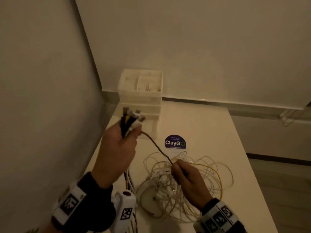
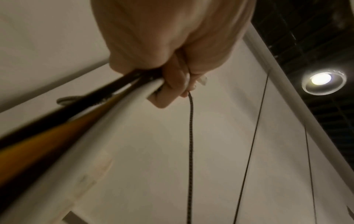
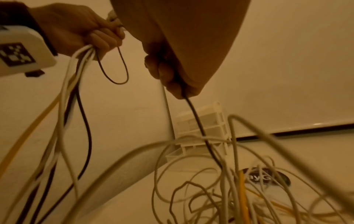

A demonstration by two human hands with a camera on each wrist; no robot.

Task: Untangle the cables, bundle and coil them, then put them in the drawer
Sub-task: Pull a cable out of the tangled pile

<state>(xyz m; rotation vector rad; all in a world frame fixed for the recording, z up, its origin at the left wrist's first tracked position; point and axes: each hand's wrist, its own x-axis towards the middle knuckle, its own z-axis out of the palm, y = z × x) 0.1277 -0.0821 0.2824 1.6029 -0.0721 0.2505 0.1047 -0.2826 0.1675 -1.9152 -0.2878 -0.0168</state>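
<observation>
Left hand grips a bunch of cable ends | right hand pinches dark cable | tangled cables on tabletop

A round dark sticker on the table reads "ClayGO" — its smaller lines seem illegible.

Plain walls, white table, ceiling downlight.
</observation>
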